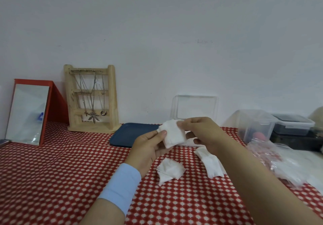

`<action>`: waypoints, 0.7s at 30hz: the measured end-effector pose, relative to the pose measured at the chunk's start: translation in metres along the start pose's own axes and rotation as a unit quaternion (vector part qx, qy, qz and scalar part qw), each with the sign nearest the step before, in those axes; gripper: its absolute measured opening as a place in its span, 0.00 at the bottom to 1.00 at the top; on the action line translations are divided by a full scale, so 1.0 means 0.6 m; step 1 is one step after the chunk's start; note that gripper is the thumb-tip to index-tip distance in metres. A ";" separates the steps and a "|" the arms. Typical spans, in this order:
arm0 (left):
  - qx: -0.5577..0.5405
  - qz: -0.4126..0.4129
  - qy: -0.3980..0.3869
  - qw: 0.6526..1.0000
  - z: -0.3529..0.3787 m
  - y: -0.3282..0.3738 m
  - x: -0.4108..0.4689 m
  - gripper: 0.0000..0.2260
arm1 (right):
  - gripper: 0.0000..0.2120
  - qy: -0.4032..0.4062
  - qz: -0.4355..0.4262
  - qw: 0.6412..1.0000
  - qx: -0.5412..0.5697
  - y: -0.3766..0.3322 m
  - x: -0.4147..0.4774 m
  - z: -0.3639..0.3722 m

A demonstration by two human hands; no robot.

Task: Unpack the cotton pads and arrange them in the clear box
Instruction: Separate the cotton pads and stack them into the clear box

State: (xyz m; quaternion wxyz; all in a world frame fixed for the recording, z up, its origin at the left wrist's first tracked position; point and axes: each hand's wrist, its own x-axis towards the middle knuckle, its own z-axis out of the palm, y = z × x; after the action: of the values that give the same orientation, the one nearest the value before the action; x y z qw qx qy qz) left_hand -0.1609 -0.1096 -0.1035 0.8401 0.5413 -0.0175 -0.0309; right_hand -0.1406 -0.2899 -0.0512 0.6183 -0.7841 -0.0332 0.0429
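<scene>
The tablecloth [52, 181] is red, patterned all over with small white star-like dots. The cotton pads [173, 135] are plain white. The wristband [120, 188] is pale blue. At the far side the tray [132, 134] is dark blue and the clear box [195, 107] colourless. Far left, the mirror [56, 100] has a red frame, and the stand [111, 98] is pale wood with silver chains [90, 95]. The wall [174, 32] is off-white.

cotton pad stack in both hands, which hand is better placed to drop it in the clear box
Right, probably. The right hand pinches the cotton pad stack directly in front of the clear box, while the left hand holds its left edge farther over, by the blue tray.
</scene>
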 end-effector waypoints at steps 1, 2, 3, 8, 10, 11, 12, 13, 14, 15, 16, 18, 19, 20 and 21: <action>-0.006 -0.003 -0.001 1.000 0.000 0.000 0.000 0.09 | 0.09 0.001 0.000 1.000 0.003 0.002 0.001 -0.002; -0.013 -0.007 -0.001 1.000 0.001 0.001 -0.001 0.09 | 0.08 0.000 0.004 1.000 0.015 0.004 0.001 -0.004; -0.019 -0.010 0.001 1.000 0.001 0.001 0.000 0.09 | 0.08 -0.006 0.010 0.999 0.034 0.004 0.001 -0.005; -0.006 -0.003 0.023 1.000 -0.006 -0.004 0.007 0.09 | 0.08 -0.014 0.030 0.994 0.101 0.006 0.007 -0.004; 0.002 -0.002 0.024 1.000 -0.007 -0.007 0.010 0.10 | 0.10 -0.014 0.039 0.993 0.110 0.008 0.009 -0.003; -0.002 -0.002 0.024 1.000 -0.006 -0.007 0.010 0.10 | 0.11 -0.016 0.046 0.992 0.120 0.009 0.010 -0.003; -0.007 -0.001 0.025 1.000 -0.005 -0.007 0.010 0.10 | 0.12 -0.018 0.053 0.990 0.132 0.009 0.010 -0.003; -0.012 0.001 0.027 1.000 -0.005 -0.007 0.010 0.10 | 0.12 -0.017 0.058 0.988 0.145 0.009 0.010 -0.004; -0.019 0.002 0.029 0.999 -0.005 -0.006 0.010 0.09 | 0.13 -0.014 0.063 0.986 0.157 0.008 0.010 -0.005; -0.027 0.002 0.033 0.999 -0.005 -0.006 0.010 0.09 | 0.12 -0.006 0.064 0.984 0.166 0.009 0.010 -0.006; -0.035 0.003 0.039 0.999 -0.006 -0.005 0.010 0.09 | 0.11 0.008 0.060 0.983 0.176 0.009 0.011 -0.008; -0.034 0.005 0.061 0.998 -0.009 -0.004 0.010 0.07 | 0.10 0.052 0.037 0.980 0.191 0.010 0.014 -0.014; -0.023 0.007 0.074 0.997 -0.011 -0.004 0.010 0.05 | 0.10 0.073 0.021 0.978 0.194 0.010 0.015 -0.018; -0.008 0.009 0.085 0.996 -0.011 -0.005 0.010 0.04 | 0.09 0.084 0.006 0.977 0.194 0.008 0.015 -0.023; 0.008 0.012 0.093 0.996 -0.012 -0.006 0.010 0.04 | 0.08 0.080 -0.009 0.978 0.191 0.006 0.014 -0.026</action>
State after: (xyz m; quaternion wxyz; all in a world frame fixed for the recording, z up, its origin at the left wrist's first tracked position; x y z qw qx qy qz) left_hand -0.1546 -0.1051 -0.1098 0.8341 0.5482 0.0539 0.0295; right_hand -0.1305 -0.3050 -0.0513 0.7575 -0.6523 0.0178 -0.0197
